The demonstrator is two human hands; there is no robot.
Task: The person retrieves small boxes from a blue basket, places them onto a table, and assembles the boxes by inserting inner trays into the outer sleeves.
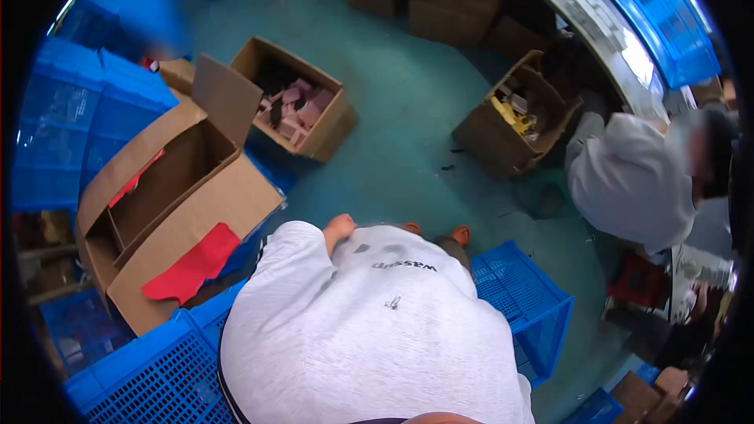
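My left hand [339,229] shows just past the end of my white sleeve, close to the front of my white shirt [377,330]. It is small and blurred, and its fingers cannot be made out. Nothing is visibly held in it. My right hand is out of view. To the left of my body stands a large open cardboard box [181,212] with its flaps spread. Over one flap lies a red piece of material [194,264]. Beyond my left hand, a second open cardboard box [334,129] holds several pink blocks [297,110] and some black material.
A blue plastic crate [542,298] stands at my right, and a blue perforated crate [149,373] at my lower left. Stacked blue crates [59,126] line the left. Ahead is a box [491,137] with yellow pieces. A person in a light top [632,180] sits by a curved workbench [577,4].
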